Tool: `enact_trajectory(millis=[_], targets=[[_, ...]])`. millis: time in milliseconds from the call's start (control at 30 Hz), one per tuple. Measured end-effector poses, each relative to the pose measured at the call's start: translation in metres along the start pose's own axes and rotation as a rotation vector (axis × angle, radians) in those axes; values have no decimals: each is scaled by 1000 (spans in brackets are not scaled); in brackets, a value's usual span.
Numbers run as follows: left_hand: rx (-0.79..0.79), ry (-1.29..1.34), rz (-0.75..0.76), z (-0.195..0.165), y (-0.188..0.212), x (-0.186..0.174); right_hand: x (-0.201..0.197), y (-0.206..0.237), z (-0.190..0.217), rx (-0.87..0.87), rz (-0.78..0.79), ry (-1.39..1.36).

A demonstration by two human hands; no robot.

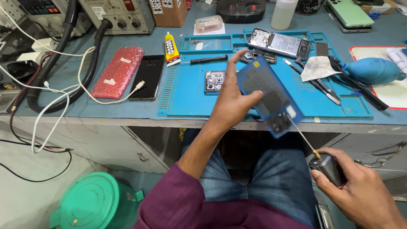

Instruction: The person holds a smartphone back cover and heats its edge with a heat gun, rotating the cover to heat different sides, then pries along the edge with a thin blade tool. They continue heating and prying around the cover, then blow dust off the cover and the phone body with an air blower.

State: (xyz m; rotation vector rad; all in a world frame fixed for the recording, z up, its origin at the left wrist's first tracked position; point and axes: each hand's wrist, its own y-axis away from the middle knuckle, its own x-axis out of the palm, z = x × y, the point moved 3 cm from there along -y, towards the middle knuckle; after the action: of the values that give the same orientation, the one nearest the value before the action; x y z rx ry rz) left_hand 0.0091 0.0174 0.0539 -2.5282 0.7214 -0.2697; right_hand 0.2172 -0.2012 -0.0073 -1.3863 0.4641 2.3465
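My left hand point(231, 99) holds a blue phone back cover point(271, 95) by its edge, tilted above the front rim of the bench. My right hand point(360, 188) grips a small grey bottle point(328, 167) low over my lap. The bottle's long thin needle tip point(299, 133) reaches up to the lower end of the cover near its camera cutout. An opened phone point(277, 42) lies at the back of the blue work mat point(190, 97). A small camera module frame point(214, 80) rests on the mat just left of my left hand.
A black-handled screwdriver point(207, 59), tweezers point(320, 87), a blue air blower point(373, 70) and a white cloth point(318, 68) lie on the mat. A glue tube point(171, 48), black phone point(148, 76) and red bubble-wrapped pack point(118, 72) sit left. White cables point(63, 97), bench instruments, green bin point(95, 203).
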Motion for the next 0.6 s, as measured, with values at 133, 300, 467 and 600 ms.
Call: enact_trajectory(millis=[133,300,467,600], targets=[[-50,60,-98,2,5,-1,-1,1,-1,-94,-77,-99],[-41,-242,-92,4,13,-5,11,2,-10,31,32,-47],[-160,-277,-37,1,22,-18,36,4,-26,81,97,-76],[-119,-84,20,-8,30,-19,51,2,-38,-68,62,-163]])
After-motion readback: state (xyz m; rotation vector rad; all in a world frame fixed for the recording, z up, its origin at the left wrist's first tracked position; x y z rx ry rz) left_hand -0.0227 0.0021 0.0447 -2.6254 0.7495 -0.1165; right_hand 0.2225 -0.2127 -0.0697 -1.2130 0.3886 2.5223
